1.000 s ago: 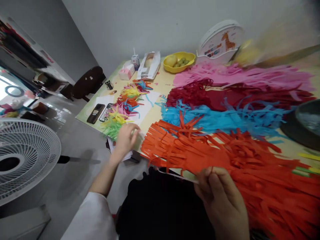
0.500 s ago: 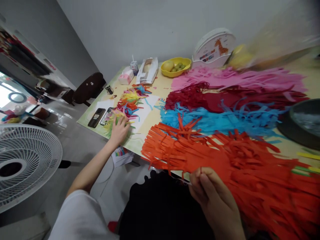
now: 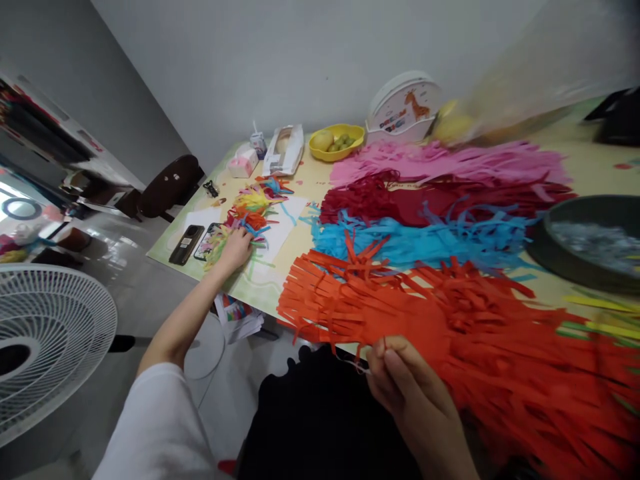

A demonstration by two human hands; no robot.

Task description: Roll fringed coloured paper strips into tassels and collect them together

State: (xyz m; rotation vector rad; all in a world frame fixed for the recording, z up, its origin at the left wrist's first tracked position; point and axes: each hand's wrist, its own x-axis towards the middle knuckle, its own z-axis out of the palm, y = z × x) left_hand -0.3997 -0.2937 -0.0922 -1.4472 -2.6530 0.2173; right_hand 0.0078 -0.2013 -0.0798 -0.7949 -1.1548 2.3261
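Note:
My left hand [image 3: 236, 251] reaches to the left part of the table, its fingers drawn together and bent down into a row of multicoloured fringed strips [image 3: 250, 217]; the fingertips are partly hidden among them. Close to my body, my right hand [image 3: 410, 380] pinches a thin white thread [image 3: 353, 363], which trails off to the left. A tiny thin tip shows above the pinch, too small to name. Beside and beneath that hand spreads orange fringed material [image 3: 400, 313]. Beyond it lie blue [image 3: 425, 241], dark red [image 3: 420, 203] and pink [image 3: 460, 163] fringed pieces.
Two phones [image 3: 187, 245] lie near the table's left edge. Along the wall stand a tissue pack [image 3: 243, 163], a yellow fruit bowl [image 3: 330, 156] and a white giraffe-print box [image 3: 407, 110]. A dark round tray [image 3: 555, 260] is at right, a fan [image 3: 55, 333] at left.
My left hand's fingers have gone from spread to drawn together over the multicoloured strips. My right hand keeps its pinch on the thread. The view has shifted slightly.

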